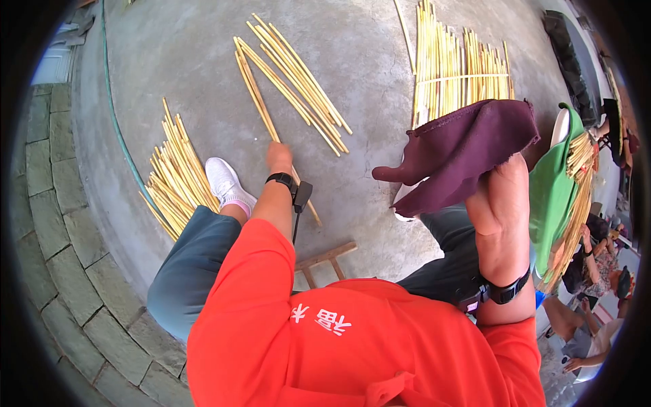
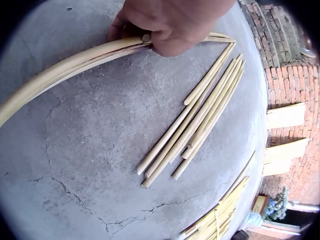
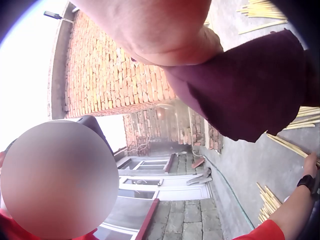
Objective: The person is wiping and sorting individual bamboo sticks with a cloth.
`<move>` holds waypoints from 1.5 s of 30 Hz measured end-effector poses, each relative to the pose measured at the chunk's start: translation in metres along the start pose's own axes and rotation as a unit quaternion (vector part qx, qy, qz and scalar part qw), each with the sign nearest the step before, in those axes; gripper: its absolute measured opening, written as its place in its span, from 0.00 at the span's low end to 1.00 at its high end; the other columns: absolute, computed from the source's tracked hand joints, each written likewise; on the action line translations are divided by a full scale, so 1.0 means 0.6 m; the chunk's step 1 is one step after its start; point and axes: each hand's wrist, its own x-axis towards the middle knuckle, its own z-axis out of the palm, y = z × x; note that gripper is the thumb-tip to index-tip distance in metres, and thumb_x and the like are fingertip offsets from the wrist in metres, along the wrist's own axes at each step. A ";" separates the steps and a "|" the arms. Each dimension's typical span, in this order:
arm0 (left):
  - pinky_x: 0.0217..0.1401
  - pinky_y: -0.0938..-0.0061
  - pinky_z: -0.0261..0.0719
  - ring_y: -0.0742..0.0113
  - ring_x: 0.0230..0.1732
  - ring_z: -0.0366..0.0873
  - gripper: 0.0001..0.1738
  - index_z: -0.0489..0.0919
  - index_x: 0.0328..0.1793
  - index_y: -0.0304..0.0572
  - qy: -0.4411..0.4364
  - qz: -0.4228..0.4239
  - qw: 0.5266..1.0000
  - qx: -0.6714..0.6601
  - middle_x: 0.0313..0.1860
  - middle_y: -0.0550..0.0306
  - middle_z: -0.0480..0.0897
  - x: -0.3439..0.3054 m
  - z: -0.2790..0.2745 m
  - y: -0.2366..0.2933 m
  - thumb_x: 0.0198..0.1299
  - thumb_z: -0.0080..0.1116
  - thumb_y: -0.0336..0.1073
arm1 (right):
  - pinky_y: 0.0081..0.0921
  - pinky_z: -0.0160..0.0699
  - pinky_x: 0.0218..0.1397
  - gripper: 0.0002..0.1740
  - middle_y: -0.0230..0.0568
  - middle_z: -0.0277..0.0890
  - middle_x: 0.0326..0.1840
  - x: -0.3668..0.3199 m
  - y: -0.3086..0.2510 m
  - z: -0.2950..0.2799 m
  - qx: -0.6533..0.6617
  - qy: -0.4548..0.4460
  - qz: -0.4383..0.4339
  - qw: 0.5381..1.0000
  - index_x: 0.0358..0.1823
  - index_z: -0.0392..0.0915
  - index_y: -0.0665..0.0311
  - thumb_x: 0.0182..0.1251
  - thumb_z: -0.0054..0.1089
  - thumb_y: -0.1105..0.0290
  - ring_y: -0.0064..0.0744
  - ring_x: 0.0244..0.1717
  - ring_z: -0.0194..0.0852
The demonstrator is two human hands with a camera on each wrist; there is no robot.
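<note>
My left hand point(image 1: 279, 157) grips a couple of thin yellow canes point(image 1: 254, 88) at their lower part, their long ends pointing away over the concrete floor. In the left wrist view the gripped canes point(image 2: 75, 65) pass under the curled fingers of that hand point(image 2: 172, 22). Just beyond lies a loose group of similar canes point(image 1: 302, 71). My right hand point(image 1: 505, 183) holds a dark purple cloth point(image 1: 461, 146), which drapes forward over the fingers and hides most of them. In the right wrist view the cloth point(image 3: 245, 90) hangs from the hand point(image 3: 165, 30).
A pile of canes point(image 1: 178, 173) lies beside the left shoe point(image 1: 226, 182). A tied cane bundle point(image 1: 461, 74) lies at the back right. A green sheet point(image 1: 553, 197) with more canes stands at the right. A wooden frame point(image 1: 327, 258) sits between the legs; a hose point(image 1: 112, 108) runs along the left.
</note>
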 end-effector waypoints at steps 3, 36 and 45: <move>0.32 0.62 0.79 0.50 0.34 0.79 0.14 0.67 0.46 0.29 -0.064 -0.026 0.970 -0.234 0.33 0.39 0.77 -0.002 -0.010 0.003 0.56 0.42 0.31 | 0.30 0.74 0.45 0.13 0.41 0.72 0.42 -0.006 -0.003 0.021 0.009 -0.029 0.008 0.999 0.44 0.69 0.67 0.64 0.47 0.65 0.32 0.41 0.73; 0.27 0.77 0.71 0.73 0.23 0.70 0.06 0.64 0.43 0.40 -0.278 0.338 0.752 -0.493 0.28 0.56 0.74 -0.420 -0.375 0.110 0.63 0.42 0.33 | 0.26 0.74 0.32 0.11 0.42 0.74 0.31 0.006 0.088 0.110 -0.096 -0.227 -0.019 0.969 0.36 0.72 0.71 0.62 0.46 0.69 0.30 0.30 0.74; 0.35 0.74 0.75 0.68 0.30 0.76 0.12 0.67 0.49 0.36 -0.417 0.336 0.733 -0.419 0.34 0.52 0.77 -0.422 -0.362 0.110 0.62 0.43 0.34 | 0.24 0.74 0.33 0.05 0.37 0.75 0.29 0.032 0.074 0.104 -0.009 -0.217 -0.043 0.975 0.34 0.73 0.68 0.56 0.52 0.77 0.27 0.27 0.72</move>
